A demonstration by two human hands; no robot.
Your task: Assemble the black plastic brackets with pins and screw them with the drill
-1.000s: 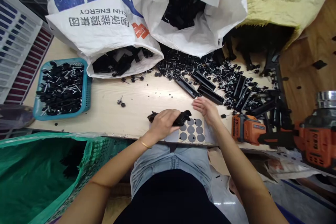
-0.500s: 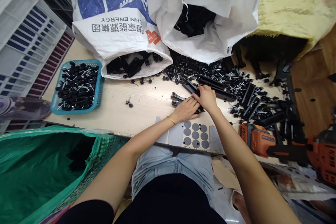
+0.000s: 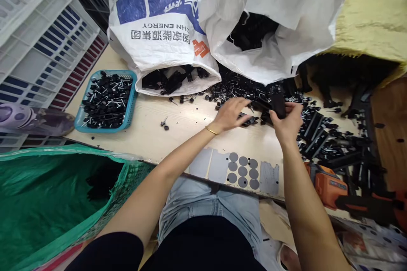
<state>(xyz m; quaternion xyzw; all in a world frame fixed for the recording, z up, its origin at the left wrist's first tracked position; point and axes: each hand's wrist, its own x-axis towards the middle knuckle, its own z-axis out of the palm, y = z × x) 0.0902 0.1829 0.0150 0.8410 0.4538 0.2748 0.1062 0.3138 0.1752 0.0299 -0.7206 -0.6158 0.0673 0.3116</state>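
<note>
My right hand (image 3: 288, 123) grips a black rectangular plastic piece (image 3: 279, 103) between thumb and fingers, raised over the black parts on the table. To its left, my left hand (image 3: 229, 115) is open with fingers spread, and I see nothing in it. Just beyond its fingertips lies a black part (image 3: 249, 120), partly covered by the fingers. Behind both hands spreads a pile of black-headed screws (image 3: 237, 84) with metal shanks. Several long black pieces (image 3: 313, 129) lie among the screws to the right.
A blue basket (image 3: 132, 108) full of black-headed screws stands left, beside a purple bottle (image 3: 38, 120). White sacks (image 3: 162, 51) and a yellow sack (image 3: 375, 17) line the back. An orange power tool (image 3: 330, 188) lies right; grey round stickers (image 3: 243, 171) are at the front edge; a green sack (image 3: 47, 203) is lower left.
My hands were together over the black parts; now they are apart. The right has moved right and lifted a black piece; the left has opened. The whole view has shifted slightly.
</note>
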